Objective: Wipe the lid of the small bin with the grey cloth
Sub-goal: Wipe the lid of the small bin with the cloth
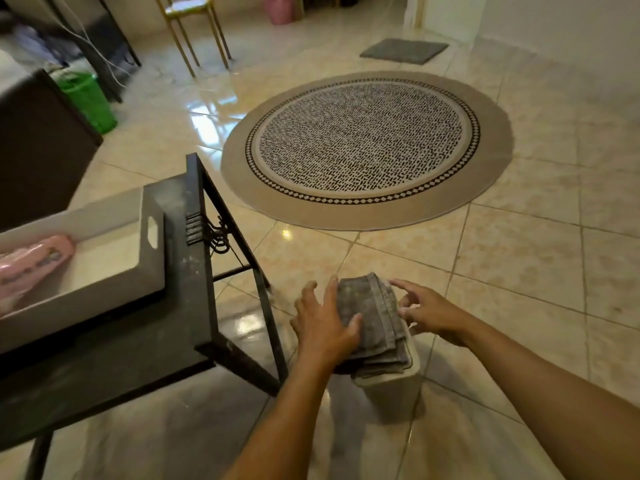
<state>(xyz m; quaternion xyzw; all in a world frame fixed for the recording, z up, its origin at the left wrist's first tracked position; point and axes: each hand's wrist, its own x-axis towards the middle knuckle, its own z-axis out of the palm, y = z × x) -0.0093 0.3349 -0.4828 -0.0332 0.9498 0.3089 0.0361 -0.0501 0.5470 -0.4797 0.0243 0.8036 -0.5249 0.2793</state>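
Grey cloth (372, 327), folded, lies on small bin (391, 389) lid, floor at 6 o'clock of round rug (367, 150). L hand (323, 323) at cloth's 9 o'clock, fingers spread, thumb on cloth. R hand (427, 311) at 3 o'clock, fingers apart, tips touching cloth edge.

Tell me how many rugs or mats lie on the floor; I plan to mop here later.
2: a round patterned rug in mid-floor, and a small grey mat beyond it near the far wall. Others may lie out of view.
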